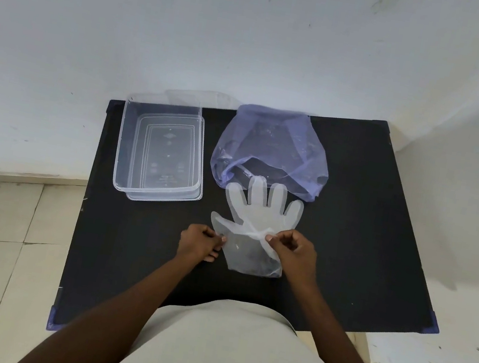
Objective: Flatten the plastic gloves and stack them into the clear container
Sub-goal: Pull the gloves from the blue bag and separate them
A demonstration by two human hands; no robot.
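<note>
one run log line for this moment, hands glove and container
left hand: pinching glove cuff edge | right hand: pinching glove wrist | glove: flat on table, unstacked | clear container: empty

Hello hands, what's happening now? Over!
Left hand and right hand pinching translucent plastic glove flat on black table. Clear rectangular container empty. Nothing blocking.

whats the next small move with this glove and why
Probably pull the two hands apart to smooth the cuff. The left hand and right hand each pinch a side of the plastic glove, whose fingers lie flat on the black table while the cuff is bunched. The clear container looks empty.
</note>
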